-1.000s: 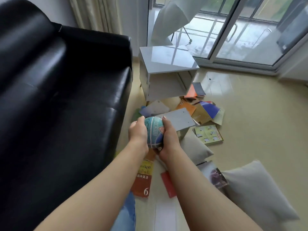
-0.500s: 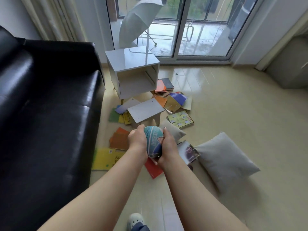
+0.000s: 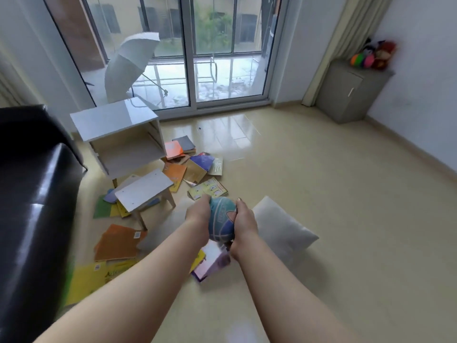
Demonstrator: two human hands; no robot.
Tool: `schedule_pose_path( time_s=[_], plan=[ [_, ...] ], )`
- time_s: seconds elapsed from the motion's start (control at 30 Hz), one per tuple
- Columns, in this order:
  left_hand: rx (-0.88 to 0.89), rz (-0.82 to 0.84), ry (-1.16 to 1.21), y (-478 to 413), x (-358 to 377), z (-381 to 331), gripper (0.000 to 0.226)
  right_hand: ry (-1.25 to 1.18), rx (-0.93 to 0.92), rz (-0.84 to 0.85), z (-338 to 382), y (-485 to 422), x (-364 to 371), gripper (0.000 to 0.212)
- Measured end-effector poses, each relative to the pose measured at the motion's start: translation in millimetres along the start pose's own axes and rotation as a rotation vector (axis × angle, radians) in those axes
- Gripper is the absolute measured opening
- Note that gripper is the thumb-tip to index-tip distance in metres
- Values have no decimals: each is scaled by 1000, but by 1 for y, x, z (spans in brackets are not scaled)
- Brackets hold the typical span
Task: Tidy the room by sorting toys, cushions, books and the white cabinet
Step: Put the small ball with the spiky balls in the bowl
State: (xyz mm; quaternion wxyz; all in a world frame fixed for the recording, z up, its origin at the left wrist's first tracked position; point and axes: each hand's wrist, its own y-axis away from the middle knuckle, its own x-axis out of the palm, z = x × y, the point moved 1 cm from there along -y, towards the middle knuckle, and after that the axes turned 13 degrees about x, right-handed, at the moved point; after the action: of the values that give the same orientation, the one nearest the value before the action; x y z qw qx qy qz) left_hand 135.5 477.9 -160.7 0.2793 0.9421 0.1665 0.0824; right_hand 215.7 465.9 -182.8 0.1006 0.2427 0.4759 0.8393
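A teal and blue toy ball [image 3: 221,220] is held in front of me between both hands. My left hand [image 3: 199,217] grips its left side and my right hand [image 3: 243,222] grips its right side. The white cabinet [image 3: 118,134] lies tipped on the floor beside the sofa, its open side facing me. Several books [image 3: 118,242] are scattered on the floor around it. A grey cushion [image 3: 282,230] lies on the floor just right of my hands. Several toys [image 3: 372,56] sit on top of a grey cupboard [image 3: 348,92] in the far right corner.
A black sofa [image 3: 32,206] fills the left side. A small white stool [image 3: 143,188] stands tilted among the books. Glass sliding doors [image 3: 210,53] are ahead, with a white umbrella [image 3: 128,65] outside. Bare beige floor [image 3: 346,206] stretches to the right.
The view has swung right and up, away from the sofa, bringing the grey cupboard with toys into sight. Both hands still hold the ball.
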Motion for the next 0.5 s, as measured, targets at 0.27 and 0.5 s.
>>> schedule_pose_path(
  time_s=[0.27,0.5],
  plan=[
    [81,130,-113,-32,198,-9,25,-79,-105,-103,156,-17,-112,41],
    [150,296,-169,-88,347,-36,24,-174,-138,-185,288,-53,-163,42]
  ],
)
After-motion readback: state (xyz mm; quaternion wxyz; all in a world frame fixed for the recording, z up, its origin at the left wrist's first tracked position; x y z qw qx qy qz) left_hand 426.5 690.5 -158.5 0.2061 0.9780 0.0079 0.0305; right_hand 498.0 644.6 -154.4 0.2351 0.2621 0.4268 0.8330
